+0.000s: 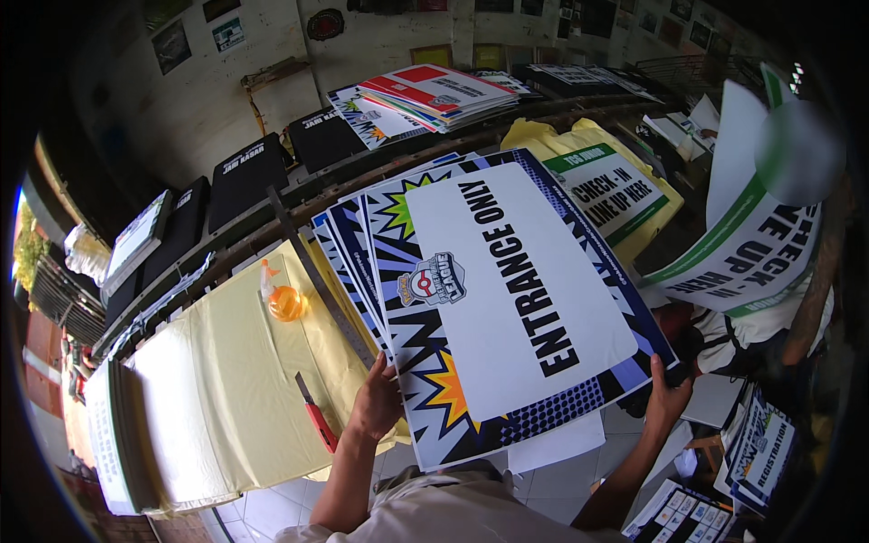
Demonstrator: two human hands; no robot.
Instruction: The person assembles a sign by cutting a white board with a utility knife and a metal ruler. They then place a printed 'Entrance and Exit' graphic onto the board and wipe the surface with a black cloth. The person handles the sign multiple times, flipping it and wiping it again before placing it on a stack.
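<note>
Your left hand (376,404) and right hand (668,400) grip the big sign (534,262) at its two sides, fingers (658,369) on its edges, maybe so it won't flop. It's before you, more signs (355,258) peeking out beneath.

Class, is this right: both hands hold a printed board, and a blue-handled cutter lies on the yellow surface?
No: the cutter is red-handled, as the head view shows. The left hand and right hand do hold the board, and the cutter lies on the yellow surface.
</note>
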